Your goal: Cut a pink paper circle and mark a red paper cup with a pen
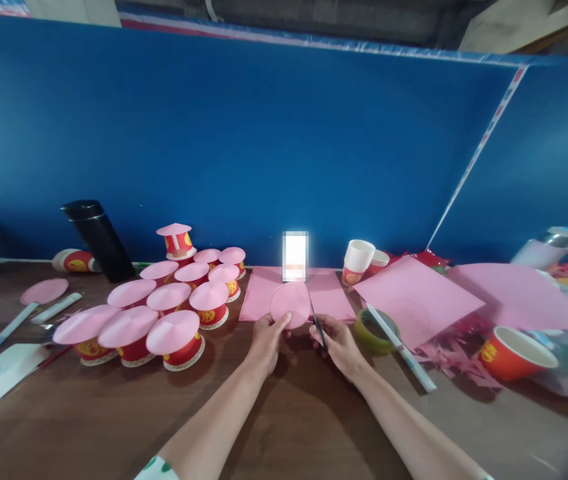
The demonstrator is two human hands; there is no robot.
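Observation:
My left hand [268, 341] pinches the lower edge of a round pink paper disc [290, 303], thumb on top. In my right hand [338, 343] is a pair of scissors [319, 327], its dark blades pointing up along the disc's right edge. Both hands are above the brown table. Behind the disc lies a stack of pink paper sheets [259, 293], partly covered by it. To the left stand several red paper cups [209, 315], turned upside down and topped with shallow pink paper cones [173, 330].
A dark bottle [98, 240] leans at the back left. Right of my hands are a roll of tape [377, 331], a utility knife [401, 348], upright cups [359, 260], loose pink sheets [417, 300], paper scraps [464, 360] and a tilted red cup [514, 357]. A blue panel [274, 147] closes the back.

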